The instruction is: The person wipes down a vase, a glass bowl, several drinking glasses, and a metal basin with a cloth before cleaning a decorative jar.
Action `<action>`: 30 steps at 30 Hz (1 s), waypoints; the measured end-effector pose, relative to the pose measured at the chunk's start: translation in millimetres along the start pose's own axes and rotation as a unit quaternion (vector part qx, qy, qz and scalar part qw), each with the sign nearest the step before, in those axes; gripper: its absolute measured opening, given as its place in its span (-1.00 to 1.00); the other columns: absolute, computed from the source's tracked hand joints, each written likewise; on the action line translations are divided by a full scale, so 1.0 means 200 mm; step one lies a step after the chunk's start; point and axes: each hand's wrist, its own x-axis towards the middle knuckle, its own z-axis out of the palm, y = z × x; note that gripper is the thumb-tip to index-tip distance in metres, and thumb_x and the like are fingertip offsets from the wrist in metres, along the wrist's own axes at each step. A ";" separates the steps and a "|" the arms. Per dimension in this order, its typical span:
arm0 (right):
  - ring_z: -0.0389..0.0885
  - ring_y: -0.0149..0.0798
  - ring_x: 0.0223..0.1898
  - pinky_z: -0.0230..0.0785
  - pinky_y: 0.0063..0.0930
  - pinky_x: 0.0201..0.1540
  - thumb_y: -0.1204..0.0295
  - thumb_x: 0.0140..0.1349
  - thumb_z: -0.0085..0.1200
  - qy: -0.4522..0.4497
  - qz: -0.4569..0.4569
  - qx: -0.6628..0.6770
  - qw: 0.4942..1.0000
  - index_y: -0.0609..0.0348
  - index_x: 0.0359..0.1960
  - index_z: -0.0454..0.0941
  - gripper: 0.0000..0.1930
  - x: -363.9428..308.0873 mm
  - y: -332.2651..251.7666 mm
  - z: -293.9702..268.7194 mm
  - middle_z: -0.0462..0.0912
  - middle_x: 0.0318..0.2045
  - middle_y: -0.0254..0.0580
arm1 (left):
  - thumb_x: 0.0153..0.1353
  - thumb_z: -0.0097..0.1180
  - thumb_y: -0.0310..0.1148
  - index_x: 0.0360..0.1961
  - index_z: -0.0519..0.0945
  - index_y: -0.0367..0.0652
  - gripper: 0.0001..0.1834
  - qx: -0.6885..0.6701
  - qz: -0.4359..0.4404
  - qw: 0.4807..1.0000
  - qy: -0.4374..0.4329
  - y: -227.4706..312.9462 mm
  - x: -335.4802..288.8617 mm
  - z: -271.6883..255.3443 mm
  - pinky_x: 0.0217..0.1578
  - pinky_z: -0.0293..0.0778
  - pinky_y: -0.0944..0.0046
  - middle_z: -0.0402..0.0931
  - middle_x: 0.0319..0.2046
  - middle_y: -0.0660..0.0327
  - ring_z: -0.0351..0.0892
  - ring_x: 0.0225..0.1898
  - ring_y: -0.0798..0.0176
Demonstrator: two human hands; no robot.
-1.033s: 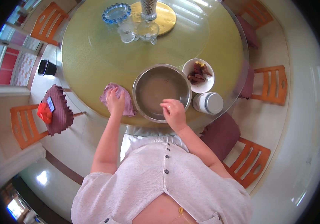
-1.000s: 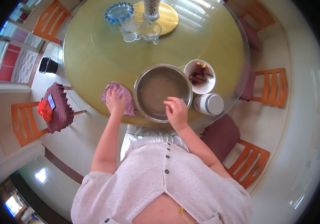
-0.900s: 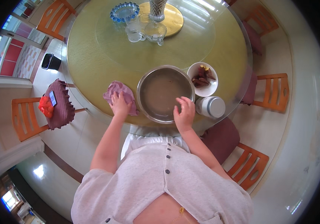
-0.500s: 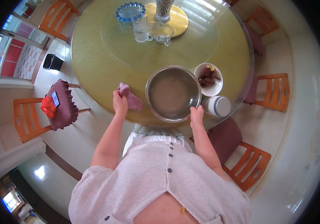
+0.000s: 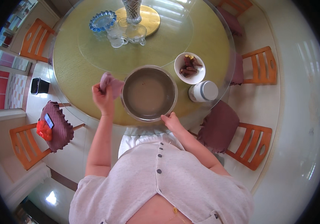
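A round stainless steel basin [image 5: 149,93] of cloudy greyish-brown liquid stands near the table's front edge. My right hand [image 5: 171,121] is closed on its near right rim, fingers partly hidden by the basin's edge. Left of the basin, my left hand [image 5: 103,100] grips a mauve cloth [image 5: 117,87]. The cloth bunches above my fingers and hangs toward the basin's left rim; whether it touches the rim I cannot tell. Beyond the basin to the right sits a white bowl [image 5: 195,77] of reddish-brown pieces, some with yellow ends, perhaps sweet potato. Beside it is a white-lidded jar [image 5: 203,91].
The round yellow-green table [image 5: 89,56] has a glass top. Toward its far side are a blue-edged glass dish [image 5: 102,21], glass cups [image 5: 135,34] and a cut-glass vase [image 5: 133,13]. Wooden chairs surround it; the left one [image 5: 58,127] bears a phone and a red bag.
The basin has shifted left and nearer, away from the bowl and jar, with my right hand on its rim. My left hand has lifted the cloth closer to the basin. The view has turned.
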 end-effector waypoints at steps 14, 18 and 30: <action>0.41 -0.33 0.12 0.28 -0.48 0.14 0.39 0.22 0.17 -0.200 -0.255 0.232 0.917 0.24 0.20 0.31 -0.47 -0.15 -0.54 -0.21 0.45 0.10 -0.13 | 0.15 0.24 -0.46 -0.28 0.46 -0.17 -0.81 -0.174 -0.284 0.898 -0.287 0.52 -0.45 0.39 -0.28 0.42 0.49 0.51 -0.37 0.34 0.46 -0.33 0.53; 0.54 -0.51 -0.15 0.42 -0.61 -0.10 0.41 0.23 0.15 -0.267 -0.117 0.218 0.931 0.19 -0.04 0.50 -0.72 -0.05 -0.50 -0.44 0.60 -0.21 -0.35 | 0.22 0.18 -0.39 -0.27 0.45 -0.17 -0.84 -0.142 -0.335 0.892 -0.268 0.59 -0.51 0.51 -0.28 0.43 0.49 0.51 -0.38 0.34 0.47 -0.33 0.53; 0.54 -0.29 0.01 0.45 -0.36 0.10 0.61 0.26 -0.06 -0.306 -0.031 0.402 0.863 0.14 0.05 0.42 -0.69 0.19 -0.60 -1.32 0.54 -0.04 -0.23 | 0.16 0.27 -0.22 0.08 0.38 -0.21 -0.47 -0.033 -0.172 0.969 -0.172 0.65 -1.01 1.25 -0.07 0.38 0.41 0.46 -0.04 0.22 0.46 -0.08 0.37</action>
